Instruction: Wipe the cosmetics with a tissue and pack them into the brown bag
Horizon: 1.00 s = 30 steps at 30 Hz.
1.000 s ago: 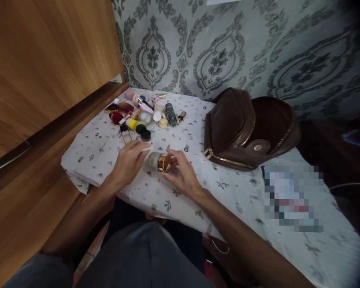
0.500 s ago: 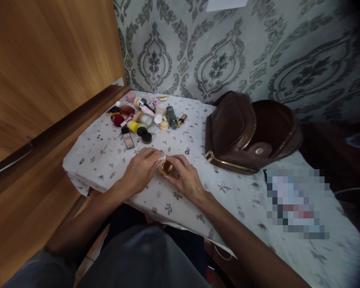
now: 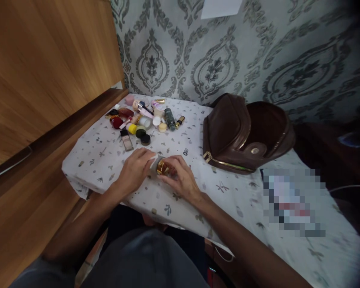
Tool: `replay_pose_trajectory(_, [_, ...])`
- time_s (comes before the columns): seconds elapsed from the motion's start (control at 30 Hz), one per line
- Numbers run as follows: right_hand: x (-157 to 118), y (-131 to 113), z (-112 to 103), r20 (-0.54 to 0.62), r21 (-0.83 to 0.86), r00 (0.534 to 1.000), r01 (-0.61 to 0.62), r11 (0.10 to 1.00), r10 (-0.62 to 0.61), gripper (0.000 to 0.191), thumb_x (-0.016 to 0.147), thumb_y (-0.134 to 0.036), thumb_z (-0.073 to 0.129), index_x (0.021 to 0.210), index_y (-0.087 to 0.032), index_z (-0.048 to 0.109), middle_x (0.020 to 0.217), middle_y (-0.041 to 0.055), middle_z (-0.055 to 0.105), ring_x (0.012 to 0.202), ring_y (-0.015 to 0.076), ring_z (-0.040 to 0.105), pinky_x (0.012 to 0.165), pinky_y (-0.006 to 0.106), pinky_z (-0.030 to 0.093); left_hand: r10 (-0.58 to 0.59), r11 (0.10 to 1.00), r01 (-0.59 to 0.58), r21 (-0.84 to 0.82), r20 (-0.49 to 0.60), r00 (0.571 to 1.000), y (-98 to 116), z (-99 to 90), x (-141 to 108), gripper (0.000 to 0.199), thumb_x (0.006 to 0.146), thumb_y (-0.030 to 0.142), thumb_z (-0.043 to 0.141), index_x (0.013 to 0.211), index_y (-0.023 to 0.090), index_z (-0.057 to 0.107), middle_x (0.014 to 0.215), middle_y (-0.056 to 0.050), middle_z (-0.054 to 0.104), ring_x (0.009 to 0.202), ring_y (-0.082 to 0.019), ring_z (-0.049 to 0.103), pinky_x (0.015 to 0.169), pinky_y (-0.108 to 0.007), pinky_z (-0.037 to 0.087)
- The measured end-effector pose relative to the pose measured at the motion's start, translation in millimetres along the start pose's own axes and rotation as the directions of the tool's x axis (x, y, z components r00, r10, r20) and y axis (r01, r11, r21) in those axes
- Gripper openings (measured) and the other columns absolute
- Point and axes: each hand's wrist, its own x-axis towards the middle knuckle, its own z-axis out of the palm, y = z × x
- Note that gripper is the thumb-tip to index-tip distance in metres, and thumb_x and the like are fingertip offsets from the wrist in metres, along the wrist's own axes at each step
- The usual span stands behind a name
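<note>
My right hand [image 3: 181, 178] grips a small round cosmetic container [image 3: 162, 167] with a shiny gold side and brownish tones, just above the cloth. Its fingers curl round the far and near sides. My left hand [image 3: 136, 170] is just left of the container, apart from it, fingers bent and pressed together. A bit of thin white material [image 3: 152, 157], like a tissue, shows at its fingertips. Beyond the left hand lie a clear bottle with a black cap [image 3: 126, 141] and a small dark round jar [image 3: 145, 139].
Several cosmetics crowd the back left, among them a dark green bottle [image 3: 169, 119] and a gold-black tube [image 3: 180, 122]. An unzipped brown bag [image 3: 228, 136] stands at right. A blurred-out item [image 3: 291, 200] lies nearer. The patterned tablecloth [image 3: 105, 168] ends beside wooden furniture [image 3: 54, 80].
My left hand has drawn back leftward from the container with the white material. The container has turned in my right hand, showing more of its gold side. The view has shifted slightly.
</note>
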Motion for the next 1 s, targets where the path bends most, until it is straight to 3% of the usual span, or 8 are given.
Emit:
replay_pose_trajectory(0.13, [0.8,-0.9,2.8,-0.045,-0.027,0.999,-0.004,1.000,0.002,0.050,0.085,-0.036,0.070,0.129,-0.027,0.048,0.114,0.0078,0.057,0.094,0.0232,0.064,0.081,0.038,0.059,-0.055,0.998,0.056,0.015,-0.068,0.996,-11.5,-6.0,1.6,0.019,0.095,0.020,0.052,0.102,0.017,0.069,0.099,-0.009,0.070,0.095,-0.024,0.066,0.084,-0.037,0.054])
replay_pose_trajectory(0.23, [0.3,2.1,5.6,-0.058,-0.025,0.998,0.004,1.000,-0.006,0.061,0.082,-0.034,0.072,0.135,-0.026,0.044,0.114,0.0086,0.058,0.095,0.0240,0.064,0.081,0.040,0.059,0.026,0.998,-0.031,-0.062,-0.073,0.997,-0.9,-6.7,1.1,0.020,0.097,0.022,0.051,0.107,0.019,0.068,0.104,-0.007,0.070,0.100,-0.021,0.065,0.088,-0.034,0.053])
replay_pose_trajectory(0.33, [-0.5,3.4,5.6,-0.043,-0.031,0.999,0.025,0.999,-0.026,0.055,0.082,-0.032,0.072,0.131,-0.026,0.048,0.113,0.0083,0.057,0.092,0.0228,0.064,0.081,0.039,0.059,0.071,0.997,-0.072,-0.036,-0.005,0.997,4.5,-3.9,0.4,0.022,0.098,0.023,0.048,0.106,0.020,0.068,0.104,-0.007,0.069,0.099,-0.021,0.065,0.088,-0.034,0.053])
replay_pose_trajectory(0.5, [-1.3,0.5,3.0,-0.006,-0.085,0.992,0.123,0.989,-0.124,0.051,0.083,-0.027,0.070,0.131,-0.028,0.051,0.116,0.0091,0.056,0.107,0.0263,0.061,0.090,0.043,0.057,-0.055,0.998,0.056,0.035,-0.026,0.998,-4.3,-9.1,1.8,0.019,0.095,0.020,0.051,0.102,0.019,0.069,0.099,-0.007,0.070,0.094,-0.022,0.066,0.084,-0.035,0.053])
replay_pose_trajectory(0.63, [-0.9,1.0,1.0,0.016,-0.140,0.982,0.188,0.972,-0.188,0.048,0.087,-0.022,0.065,0.132,-0.030,0.051,0.123,0.0098,0.058,0.113,0.0272,0.060,0.096,0.047,0.056,0.052,0.997,-0.052,-0.056,-0.015,0.999,7.2,-9.1,1.0,0.021,0.097,0.024,0.049,0.108,0.021,0.067,0.106,-0.007,0.070,0.102,-0.020,0.065,0.090,-0.033,0.052])
replay_pose_trajectory(0.73, [0.2,3.2,-0.4,0.002,-0.161,0.976,0.215,0.963,-0.218,0.046,0.088,-0.019,0.063,0.132,-0.029,0.052,0.126,0.0100,0.059,0.116,0.0274,0.058,0.097,0.049,0.055,0.027,1.000,-0.027,0.015,0.020,0.999,3.4,-4.4,-0.5,0.022,0.097,0.022,0.048,0.106,0.020,0.068,0.103,-0.007,0.070,0.098,-0.021,0.065,0.088,-0.034,0.052])
replay_pose_trajectory(0.87, [1.4,4.0,-0.9,0.012,-0.164,0.971,0.236,0.958,-0.237,0.044,0.090,-0.019,0.062,0.132,-0.028,0.053,0.129,0.0102,0.059,0.119,0.0271,0.057,0.098,0.049,0.055,-0.071,0.996,0.074,0.051,-0.053,0.996,-13.9,-7.3,-2.4,0.019,0.095,0.021,0.051,0.100,0.019,0.068,0.097,-0.006,0.070,0.092,-0.021,0.066,0.084,-0.034,0.053])
replay_pose_trajectory(1.0, [1.4,4.3,1.7,0.010,-0.138,0.971,0.238,0.961,-0.239,0.047,0.091,-0.019,0.060,0.135,-0.029,0.048,0.130,0.0097,0.059,0.122,0.0269,0.056,0.100,0.050,0.054,-0.018,0.999,0.014,-0.045,-0.091,0.996,-2.6,-12.9,-3.9,0.019,0.096,0.023,0.052,0.105,0.020,0.068,0.104,-0.006,0.070,0.099,-0.020,0.065,0.090,-0.033,0.052])
